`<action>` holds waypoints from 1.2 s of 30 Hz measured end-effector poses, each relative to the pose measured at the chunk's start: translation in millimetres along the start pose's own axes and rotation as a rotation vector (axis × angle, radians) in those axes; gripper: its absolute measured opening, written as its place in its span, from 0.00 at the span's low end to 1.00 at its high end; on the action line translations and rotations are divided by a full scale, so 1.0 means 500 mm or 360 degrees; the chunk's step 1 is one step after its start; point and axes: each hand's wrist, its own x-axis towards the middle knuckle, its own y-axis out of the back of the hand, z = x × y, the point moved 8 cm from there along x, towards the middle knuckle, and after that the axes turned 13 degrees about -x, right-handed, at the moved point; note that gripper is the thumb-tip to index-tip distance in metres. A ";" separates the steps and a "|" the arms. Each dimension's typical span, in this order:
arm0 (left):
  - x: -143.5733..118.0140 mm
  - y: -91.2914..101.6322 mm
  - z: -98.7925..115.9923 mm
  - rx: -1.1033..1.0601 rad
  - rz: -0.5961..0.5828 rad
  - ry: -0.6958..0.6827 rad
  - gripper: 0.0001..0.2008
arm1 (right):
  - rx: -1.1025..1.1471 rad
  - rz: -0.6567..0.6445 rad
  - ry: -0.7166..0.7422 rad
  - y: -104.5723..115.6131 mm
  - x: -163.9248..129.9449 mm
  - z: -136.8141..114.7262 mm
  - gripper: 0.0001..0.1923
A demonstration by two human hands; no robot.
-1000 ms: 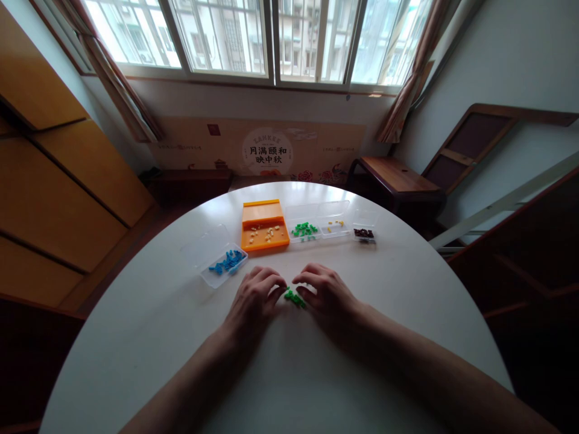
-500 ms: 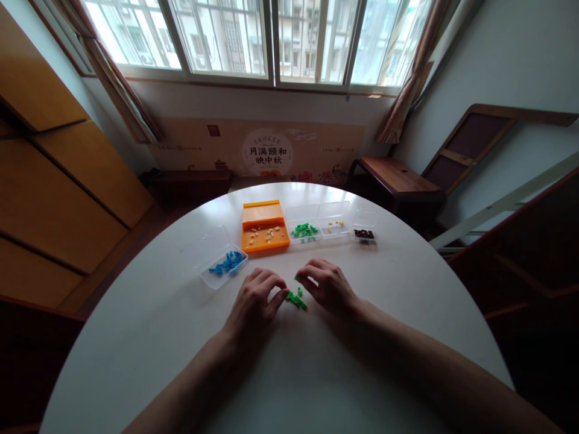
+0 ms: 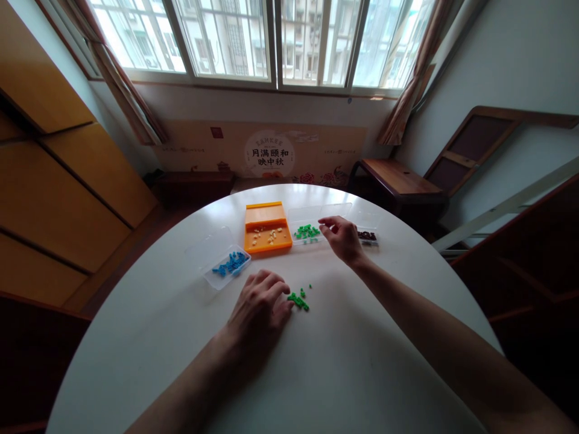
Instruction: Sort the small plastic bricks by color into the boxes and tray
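Observation:
My left hand [image 3: 262,301] rests low over the table, its thumb and forefinger closed on the left end of a small joined strip of green toy bricks [image 3: 299,301]. Two loose little green pieces, one of them a tiny piece [image 3: 310,286], lie just beyond the strip. My right hand [image 3: 341,238] reaches over the clear boxes at the back, thumb and fingers apart, with nothing visible between them. Its fingertips are beside the clear box of green bricks [image 3: 307,232], and the hand covers the box that held yellow pieces.
An orange case [image 3: 268,248] with cream pieces stands at the back of the round white table [image 3: 149,337]. Left of it is a clear box of blue bricks [image 3: 230,264]. Dark brown pieces [image 3: 367,235] sit in a clear box beyond my right wrist.
My right hand has moved from beside the green strip forward and right to the boxes. A tiny green piece now lies where it was. My left hand stays at the strip.

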 end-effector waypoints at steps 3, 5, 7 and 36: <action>0.003 -0.004 0.001 -0.0007 -0.0023 0.0016 0.03 | 0.0041 -0.0059 0.0034 0.003 -0.047 0.008 0.09; 0.004 -0.009 0.001 -0.0006 -0.0050 0.0021 0.04 | 0.0060 -0.0113 0.0089 -0.001 -0.079 0.006 0.08; 0.004 -0.011 0.000 0.0007 -0.0064 0.0018 0.03 | 0.0064 -0.0171 0.0157 -0.008 -0.106 -0.001 0.07; 0.006 -0.023 0.002 0.0097 -0.0065 -0.0105 0.08 | -0.0069 -0.0572 0.0702 -0.050 -0.213 -0.117 0.07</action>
